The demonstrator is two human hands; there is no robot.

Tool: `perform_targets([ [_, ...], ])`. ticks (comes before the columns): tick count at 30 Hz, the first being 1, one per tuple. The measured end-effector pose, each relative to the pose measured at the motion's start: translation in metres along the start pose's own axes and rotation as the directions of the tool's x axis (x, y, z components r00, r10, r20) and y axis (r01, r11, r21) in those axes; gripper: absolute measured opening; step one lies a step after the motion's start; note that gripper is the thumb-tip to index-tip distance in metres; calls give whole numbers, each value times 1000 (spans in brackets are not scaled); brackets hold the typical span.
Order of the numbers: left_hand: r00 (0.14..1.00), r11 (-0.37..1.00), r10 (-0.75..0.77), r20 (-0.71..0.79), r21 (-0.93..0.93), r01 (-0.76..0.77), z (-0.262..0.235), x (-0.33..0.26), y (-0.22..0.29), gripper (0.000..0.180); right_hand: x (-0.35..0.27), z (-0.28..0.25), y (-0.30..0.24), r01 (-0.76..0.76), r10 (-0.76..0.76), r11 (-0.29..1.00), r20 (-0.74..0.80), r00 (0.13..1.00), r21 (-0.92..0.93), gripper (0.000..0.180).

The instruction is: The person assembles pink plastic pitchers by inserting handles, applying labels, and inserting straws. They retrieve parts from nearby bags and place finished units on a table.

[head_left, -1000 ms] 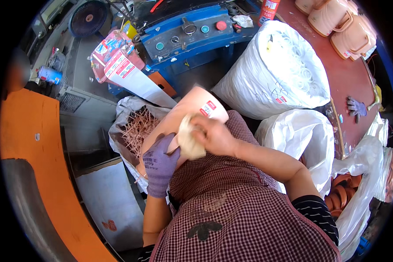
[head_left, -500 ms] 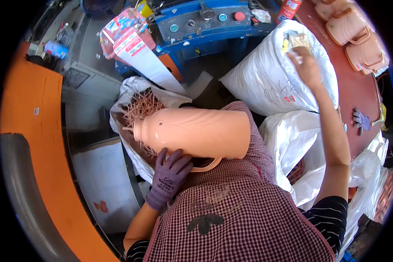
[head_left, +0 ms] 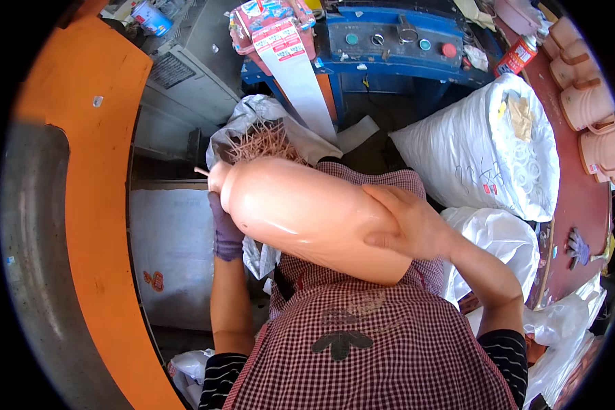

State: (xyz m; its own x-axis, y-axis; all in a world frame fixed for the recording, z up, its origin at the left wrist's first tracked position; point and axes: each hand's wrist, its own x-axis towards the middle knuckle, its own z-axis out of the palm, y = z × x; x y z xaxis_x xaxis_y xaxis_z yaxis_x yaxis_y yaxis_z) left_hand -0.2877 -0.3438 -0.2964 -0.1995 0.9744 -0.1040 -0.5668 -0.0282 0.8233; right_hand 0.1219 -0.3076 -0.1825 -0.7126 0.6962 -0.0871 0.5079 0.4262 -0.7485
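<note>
A glossy peach-coloured plastic thermos jug (head_left: 301, 212) lies tilted across my lap, its narrow neck to the left and its wide base lower right. A thin stub of the same plastic (head_left: 201, 171) sticks out from the neck's end. My left hand (head_left: 227, 232), in a purple-grey glove, grips the neck from below; its fingertips are hidden behind the jug. Bare, my right hand (head_left: 413, 222) clasps the body near the base, thumb on the near side and fingers over the top. The jug's handle is out of sight.
Just beyond the neck, a white sack (head_left: 253, 106) holds thin peach scraps. At the right stands a full white sack (head_left: 451, 150) with clear rings at its mouth. Several peach jugs (head_left: 584, 106) and a glove (head_left: 577, 246) rest on the red table (head_left: 547, 89). A blue control panel (head_left: 396, 44) is ahead.
My right hand has come down from the white sack's mouth onto the jug. My left hand has shifted to the neck. The jug has turned, its handle now hidden; the view has swung left.
</note>
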Motion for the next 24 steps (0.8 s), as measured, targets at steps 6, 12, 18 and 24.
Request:
perform_targets([
  [6,943,971,234,237,-8,-239,94,31,47,89,-20,-5,-5,84,-101,994,-348,932,-64,58],
  [12,874,814,127,470,453,-362,183,49,101,89,-6,-27,9,-4,62,993,-475,878,122,30],
  [18,879,880,-20,477,426,-211,195,63,103,95,50,-37,-42,250,-136,958,-549,825,138,33],
  [24,784,991,50,618,-126,36,154,78,106,102,65,-9,-22,187,37,847,-406,913,498,35],
])
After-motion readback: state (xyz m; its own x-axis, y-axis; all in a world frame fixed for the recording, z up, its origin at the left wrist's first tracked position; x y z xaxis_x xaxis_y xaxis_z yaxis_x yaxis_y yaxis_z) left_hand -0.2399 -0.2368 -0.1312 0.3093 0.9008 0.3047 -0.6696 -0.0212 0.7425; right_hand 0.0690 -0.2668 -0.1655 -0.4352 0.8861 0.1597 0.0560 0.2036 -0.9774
